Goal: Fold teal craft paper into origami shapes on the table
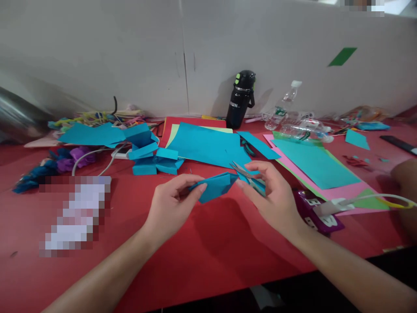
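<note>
Between the thumb and fingers of my left hand point(177, 198) is a folded piece of blue paper point(216, 187), held above the red table. My right hand point(273, 195) is closed around a pair of scissors point(249, 174), whose blades point up and to the left, just beyond the folded paper's right end. Whether the right fingers also touch the paper's tip I cannot tell. Behind my left hand lie several folded blue paper pieces point(154, 158). A large blue sheet point(206, 143) rests farther back, over red and pale yellow sheets.
A black bottle point(240, 100) stands by the wall, with clear plastic bottles point(283, 106) to its right. Blue, pink and green sheets point(316, 165) lie at right, near a purple power strip point(321, 213) with a plugged-in cable. Crinkled blue and purple material point(52, 167) lies left.
</note>
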Demonstrator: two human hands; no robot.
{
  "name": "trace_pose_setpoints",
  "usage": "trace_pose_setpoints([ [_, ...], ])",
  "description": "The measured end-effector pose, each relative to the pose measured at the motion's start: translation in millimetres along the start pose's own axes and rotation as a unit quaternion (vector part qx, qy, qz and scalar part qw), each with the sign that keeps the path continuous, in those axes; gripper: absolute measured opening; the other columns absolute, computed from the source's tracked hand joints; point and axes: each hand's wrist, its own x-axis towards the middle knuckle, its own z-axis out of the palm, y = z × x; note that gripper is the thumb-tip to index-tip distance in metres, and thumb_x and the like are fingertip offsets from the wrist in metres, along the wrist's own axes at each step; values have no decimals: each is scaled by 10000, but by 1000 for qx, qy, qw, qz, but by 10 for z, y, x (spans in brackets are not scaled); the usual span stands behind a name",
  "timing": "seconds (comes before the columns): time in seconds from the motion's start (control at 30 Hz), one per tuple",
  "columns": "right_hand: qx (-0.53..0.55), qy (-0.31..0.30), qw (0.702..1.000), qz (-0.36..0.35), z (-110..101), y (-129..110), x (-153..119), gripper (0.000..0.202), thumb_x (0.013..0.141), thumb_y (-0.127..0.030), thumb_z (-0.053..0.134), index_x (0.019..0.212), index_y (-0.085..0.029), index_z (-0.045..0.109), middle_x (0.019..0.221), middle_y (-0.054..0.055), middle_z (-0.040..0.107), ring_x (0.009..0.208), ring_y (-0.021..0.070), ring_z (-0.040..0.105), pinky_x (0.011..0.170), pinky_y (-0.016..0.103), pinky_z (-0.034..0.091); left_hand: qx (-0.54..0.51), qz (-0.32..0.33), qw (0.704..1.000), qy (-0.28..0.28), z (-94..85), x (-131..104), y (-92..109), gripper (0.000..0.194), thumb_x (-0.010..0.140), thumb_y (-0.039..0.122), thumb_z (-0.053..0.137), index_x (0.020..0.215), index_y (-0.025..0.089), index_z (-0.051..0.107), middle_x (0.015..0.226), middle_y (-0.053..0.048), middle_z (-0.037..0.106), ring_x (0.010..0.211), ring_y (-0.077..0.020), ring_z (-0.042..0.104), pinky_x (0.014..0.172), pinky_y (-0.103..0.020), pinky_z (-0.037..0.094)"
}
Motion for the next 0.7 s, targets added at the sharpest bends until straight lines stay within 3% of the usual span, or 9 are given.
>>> trace_pose_setpoints([
  [0.2,73,-115,990,39,226,-57,184,172,935,-405,629,949,-236,655,995,50,705,930,220,672,858,395,562,-6,-19,1000,15,-135,137,-49,134,897,323,686,933,195,668,778,-8,709,679,-144,654,568,-234,515],
  [0.27,83,-98,991,33,370,-72,267,172,951,-389,599,923,-228,654,957,47,708,890,212,675,807,372,571,11,-27,1000,9,-174,171,-75,142,887,327,689,903,194,642,753,-1,694,666,-147,653,571,-239,512],
  [0.43,99,-44,994,-11,693,-58,457,192,973,-348,554,1069,-259,694,1072,43,725,1021,208,670,885,373,557,99,5,995,-12,-209,177,-152,169,882,333,674,1006,219,684,956,-33,746,889,-205,699,810,-321,562],
  [0.53,106,-34,993,-30,807,-49,467,263,995,-373,511,1195,-290,659,1290,59,647,1201,218,601,967,391,523,132,13,991,12,-211,168,-190,191,896,359,652,1022,220,691,937,-37,745,857,-204,695,774,-308,552],
  [0.6,94,21,995,-33,846,-65,411,310,973,-414,554,1249,-282,603,1361,87,580,1241,232,559,967,393,516,147,22,988,38,-214,170,-204,172,906,349,638,1006,214,680,902,-32,733,814,-188,683,742,-291,536],
  [0.67,88,69,993,-25,861,-99,326,297,927,-447,631,1144,-248,592,1190,95,626,1077,224,607,871,367,533,163,38,984,55,-214,173,-205,131,915,318,621,974,208,659,861,-22,715,761,-165,659,717,-275,514],
  [0.7,96,62,993,-18,863,-119,281,255,918,-456,646,1039,-239,588,1046,70,642,944,203,620,798,343,533,171,43,983,53,-210,171,-199,113,915,305,617,961,205,646,845,-18,706,739,-156,646,703,-269,502],
])
